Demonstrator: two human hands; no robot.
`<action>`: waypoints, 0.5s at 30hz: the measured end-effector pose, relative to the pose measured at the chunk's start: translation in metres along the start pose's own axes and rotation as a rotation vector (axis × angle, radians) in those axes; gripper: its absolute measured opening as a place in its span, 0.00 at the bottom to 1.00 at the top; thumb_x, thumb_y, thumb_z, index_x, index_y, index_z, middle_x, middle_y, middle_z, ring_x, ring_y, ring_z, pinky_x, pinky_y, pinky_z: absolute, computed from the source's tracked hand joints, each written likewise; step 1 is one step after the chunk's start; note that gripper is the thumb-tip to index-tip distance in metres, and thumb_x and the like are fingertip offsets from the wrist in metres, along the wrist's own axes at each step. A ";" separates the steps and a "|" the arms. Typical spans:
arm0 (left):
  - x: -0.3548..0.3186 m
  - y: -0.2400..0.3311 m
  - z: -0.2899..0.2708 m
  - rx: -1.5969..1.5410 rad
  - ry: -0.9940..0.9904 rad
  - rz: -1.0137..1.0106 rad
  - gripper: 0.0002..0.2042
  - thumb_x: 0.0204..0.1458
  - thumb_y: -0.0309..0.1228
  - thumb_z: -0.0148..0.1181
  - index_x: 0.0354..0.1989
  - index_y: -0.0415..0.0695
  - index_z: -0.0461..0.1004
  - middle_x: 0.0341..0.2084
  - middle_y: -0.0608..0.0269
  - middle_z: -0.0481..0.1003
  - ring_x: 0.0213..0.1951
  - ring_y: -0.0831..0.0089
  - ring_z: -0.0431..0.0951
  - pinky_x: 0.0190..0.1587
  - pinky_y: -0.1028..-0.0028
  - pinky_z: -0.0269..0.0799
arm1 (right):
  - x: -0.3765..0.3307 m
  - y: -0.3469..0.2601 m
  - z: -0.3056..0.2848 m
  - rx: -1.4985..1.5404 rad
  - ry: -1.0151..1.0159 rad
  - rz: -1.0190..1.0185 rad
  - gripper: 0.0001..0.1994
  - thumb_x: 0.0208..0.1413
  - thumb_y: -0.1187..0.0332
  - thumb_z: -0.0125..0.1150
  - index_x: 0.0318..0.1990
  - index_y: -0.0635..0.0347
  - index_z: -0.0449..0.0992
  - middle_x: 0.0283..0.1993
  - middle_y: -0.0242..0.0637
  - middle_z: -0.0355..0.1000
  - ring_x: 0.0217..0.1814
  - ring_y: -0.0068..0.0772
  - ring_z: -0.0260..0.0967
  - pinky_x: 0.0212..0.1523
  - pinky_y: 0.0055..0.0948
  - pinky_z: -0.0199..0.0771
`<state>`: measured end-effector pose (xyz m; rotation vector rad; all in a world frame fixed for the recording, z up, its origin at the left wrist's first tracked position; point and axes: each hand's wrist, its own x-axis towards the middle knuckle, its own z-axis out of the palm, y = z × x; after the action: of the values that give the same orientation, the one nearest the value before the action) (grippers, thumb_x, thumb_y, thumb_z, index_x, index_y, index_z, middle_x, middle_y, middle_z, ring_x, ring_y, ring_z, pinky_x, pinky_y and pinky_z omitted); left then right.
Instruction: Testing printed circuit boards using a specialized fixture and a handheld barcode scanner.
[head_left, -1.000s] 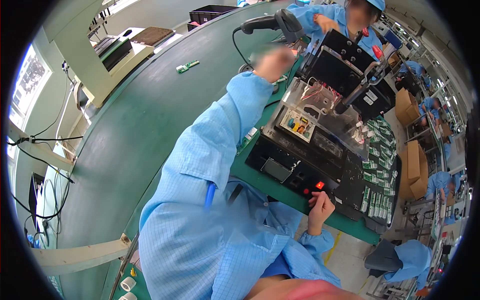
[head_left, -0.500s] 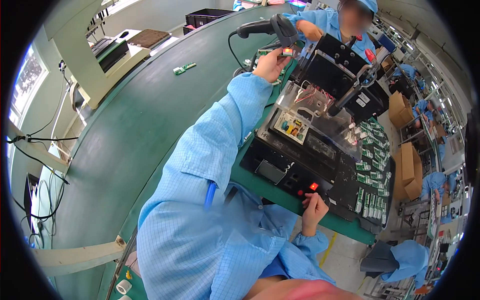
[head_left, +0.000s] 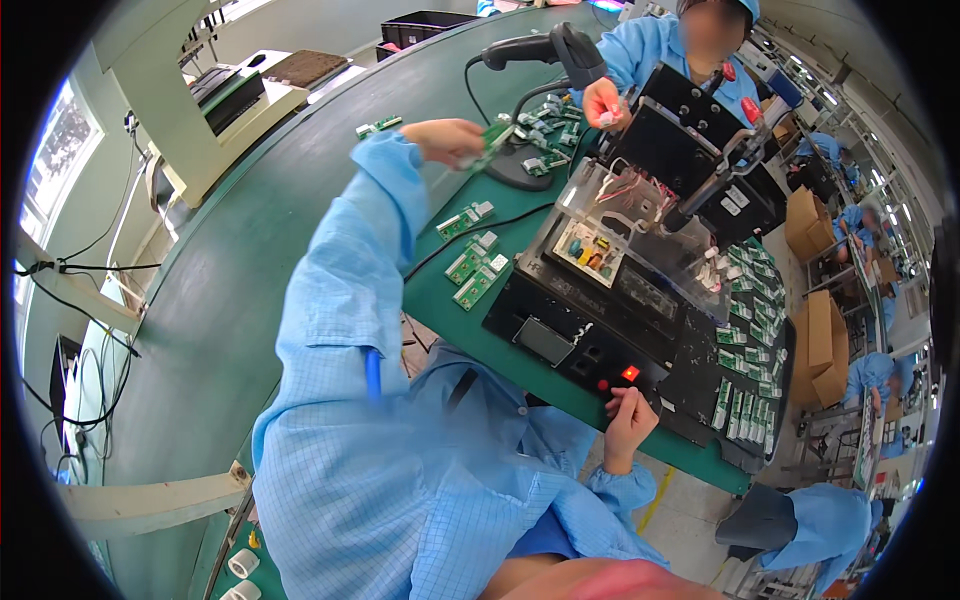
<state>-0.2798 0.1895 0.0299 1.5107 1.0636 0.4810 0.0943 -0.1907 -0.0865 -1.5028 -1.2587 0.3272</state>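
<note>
Test machine (head_left: 640, 300) on table (head_left: 260, 230), right of centre. Loose circuit boards (head_left: 475, 270) just left of it, more (head_left: 545, 125) farther off around scanner stand (head_left: 530, 165). Board tray (head_left: 750, 350) right of machine. Printer (head_left: 240, 100) far left. Cardboard boxes (head_left: 820, 340) at right, beyond table.

This is looking like an electronics assembly line in a factory. A long green surface (head_left: 230, 270) is running past several seated workers (head_left: 860, 375) in light blue smocks, each sitting at their own station along the right edge. Small green circuit boards (head_left: 472, 275) are lying in clusters on it, and more are filling a rack (head_left: 745, 360) beside a black test fixture (head_left: 600, 300) with a red lamp glowing. A handheld scanner (head_left: 545, 45) is standing on a stand near the far edge, and cardboard boxes (head_left: 815, 330) are sitting stacked to the right.
</note>
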 end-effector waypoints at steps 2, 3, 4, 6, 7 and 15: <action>-0.027 -0.014 -0.034 0.410 0.030 -0.246 0.19 0.49 0.35 0.61 0.51 0.50 0.75 0.30 0.71 0.73 0.32 0.78 0.72 0.34 0.72 0.72 | 0.001 0.000 0.000 -0.012 -0.018 -0.003 0.18 0.67 0.66 0.49 0.29 0.69 0.78 0.17 0.31 0.69 0.18 0.15 0.61 0.20 0.17 0.58; -0.040 -0.019 -0.051 0.616 0.039 -0.372 0.20 0.48 0.36 0.62 0.52 0.51 0.76 0.32 0.70 0.75 0.33 0.78 0.73 0.35 0.71 0.72 | 0.001 0.001 -0.001 -0.032 -0.025 -0.012 0.18 0.67 0.66 0.49 0.29 0.69 0.78 0.17 0.31 0.69 0.18 0.15 0.61 0.20 0.17 0.58; -0.051 -0.026 -0.065 0.715 0.029 -0.410 0.18 0.47 0.36 0.62 0.49 0.50 0.78 0.33 0.69 0.76 0.34 0.76 0.74 0.37 0.71 0.72 | 0.001 0.001 0.000 -0.049 -0.009 0.050 0.18 0.67 0.66 0.48 0.29 0.69 0.78 0.17 0.30 0.69 0.18 0.15 0.61 0.20 0.17 0.58; -0.069 -0.042 -0.089 0.817 0.022 -0.451 0.16 0.46 0.36 0.62 0.46 0.50 0.80 0.34 0.68 0.78 0.36 0.75 0.76 0.39 0.71 0.73 | 0.001 0.001 0.000 -0.048 -0.010 0.026 0.18 0.67 0.66 0.48 0.29 0.69 0.78 0.17 0.30 0.69 0.18 0.15 0.61 0.20 0.17 0.58; -0.077 -0.052 -0.099 0.782 0.118 -0.457 0.15 0.46 0.37 0.63 0.44 0.49 0.81 0.35 0.66 0.80 0.38 0.73 0.77 0.41 0.70 0.73 | 0.001 0.001 0.000 -0.074 0.004 0.051 0.18 0.67 0.66 0.48 0.29 0.68 0.78 0.17 0.30 0.69 0.18 0.15 0.61 0.20 0.17 0.58; -0.061 -0.119 -0.146 0.960 0.712 -0.315 0.22 0.50 0.42 0.60 0.50 0.42 0.76 0.42 0.47 0.79 0.47 0.52 0.78 0.52 0.62 0.72 | 0.001 -0.001 0.000 -0.066 -0.006 0.051 0.18 0.67 0.66 0.47 0.30 0.68 0.78 0.18 0.31 0.69 0.18 0.15 0.60 0.20 0.17 0.58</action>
<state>-0.4675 0.2117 -0.0295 1.9709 2.2756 0.2821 0.0938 -0.1903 -0.0852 -1.5933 -1.2480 0.3260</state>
